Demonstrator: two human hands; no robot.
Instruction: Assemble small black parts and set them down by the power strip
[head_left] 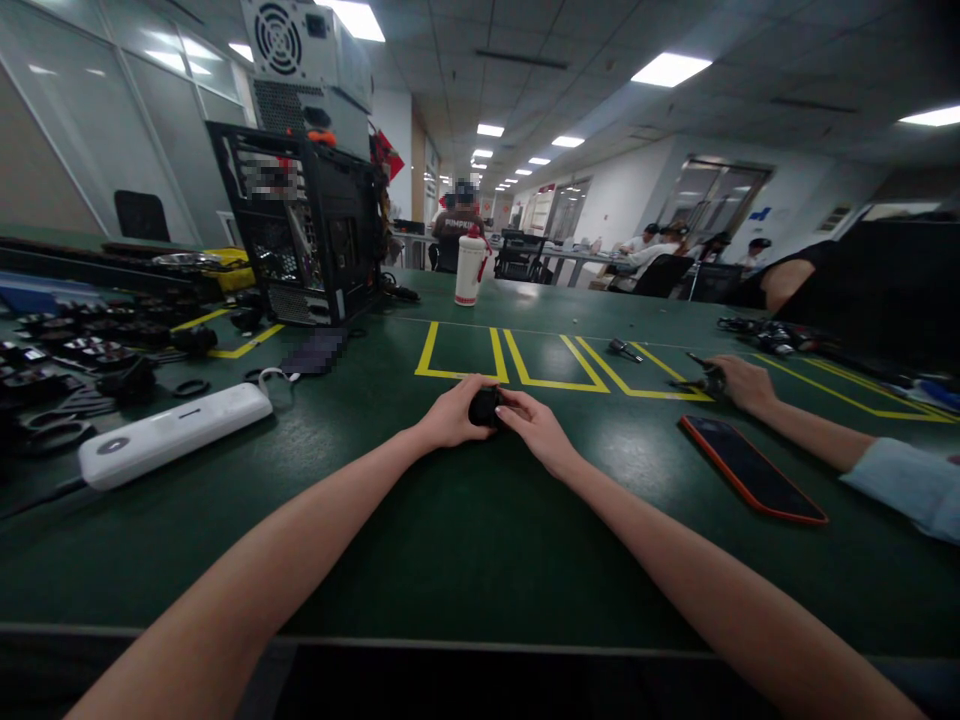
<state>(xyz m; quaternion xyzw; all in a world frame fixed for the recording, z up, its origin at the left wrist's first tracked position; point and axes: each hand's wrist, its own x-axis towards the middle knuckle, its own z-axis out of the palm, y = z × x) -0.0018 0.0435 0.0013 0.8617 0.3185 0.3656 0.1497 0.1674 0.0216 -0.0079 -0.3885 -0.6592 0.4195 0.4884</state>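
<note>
Both my hands meet over the green table [465, 540], near its middle. My left hand [452, 412] is wrapped round a small black rounded part [484, 406], whose exact kind I cannot make out. On its right side, the fingers of my right hand [534, 425] press together against the same part. Just beyond my hands, yellow tape outlines [551, 383] mark the tabletop. A small dark metal piece [624, 349] lies by the tape to the right.
At right, a co-worker's hand [739, 382] holds a dark object near an orange-edged phone [754, 468]. A white power strip [176, 432] and black parts [82, 350] lie left. Behind stand an open computer case [307, 220] and a white cup [470, 268].
</note>
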